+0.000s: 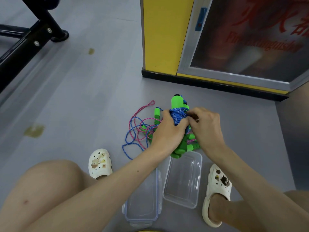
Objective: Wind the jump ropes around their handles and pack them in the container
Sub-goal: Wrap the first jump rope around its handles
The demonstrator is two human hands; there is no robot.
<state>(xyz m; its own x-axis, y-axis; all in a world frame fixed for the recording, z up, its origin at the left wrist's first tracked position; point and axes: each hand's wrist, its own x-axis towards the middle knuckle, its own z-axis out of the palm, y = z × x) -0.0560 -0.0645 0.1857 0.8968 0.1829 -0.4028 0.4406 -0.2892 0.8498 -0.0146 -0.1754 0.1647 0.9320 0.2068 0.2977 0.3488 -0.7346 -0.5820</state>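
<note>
Two hands work at the container's [199, 179] 12 o'clock: the left hand [168, 129] grips the handle bundle [177, 102], and the right hand [207, 126] pinches its blue rope [179, 114]. Slack there would probably unwind the coils; the loose ropes [145, 129] at 9 o'clock may snag.

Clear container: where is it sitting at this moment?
Head view, lower centre-right: the clear container sits open on the grey floor, between its lid on the left and the white clog on the right, just below the rope bundle.
</note>
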